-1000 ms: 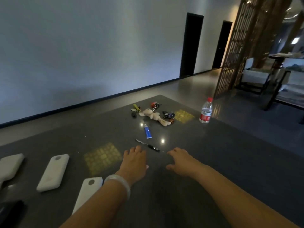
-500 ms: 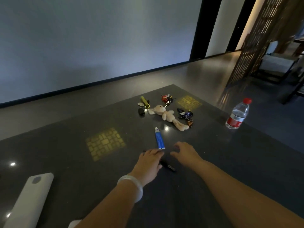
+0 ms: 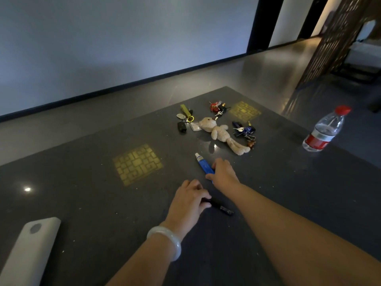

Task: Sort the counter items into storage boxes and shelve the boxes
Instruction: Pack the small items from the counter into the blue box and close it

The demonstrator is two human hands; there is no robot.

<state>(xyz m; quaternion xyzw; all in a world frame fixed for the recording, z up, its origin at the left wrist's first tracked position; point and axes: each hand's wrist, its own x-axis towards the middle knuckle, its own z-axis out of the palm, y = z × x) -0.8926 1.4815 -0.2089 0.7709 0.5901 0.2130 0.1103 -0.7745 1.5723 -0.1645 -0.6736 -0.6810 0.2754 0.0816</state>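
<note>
A black pen [image 3: 221, 207] lies on the dark counter [image 3: 82, 188]. My left hand [image 3: 188, 201] grips its left end, fingers and thumb curled over it. Just beyond lies a blue tube with a white cap [image 3: 202, 163]. My right hand [image 3: 223, 172] covers the tube's near end, thumb on one side and fingers on the other. Farther back sit a cream plush bunny [image 3: 218, 131], a yellow-strap key bunch [image 3: 185, 117], a red key bunch [image 3: 216, 107] and a blue key bunch [image 3: 244, 130].
A water bottle with a red cap and label [image 3: 323, 131] stands at the counter's right edge. A white power bank [image 3: 28, 250] lies at the near left. The floor drops away beyond the counter's far and right edges.
Both hands have moved forward over the counter. The left hand has come down on the pen and curled round it; the right hand has reached on to the blue tube.
</note>
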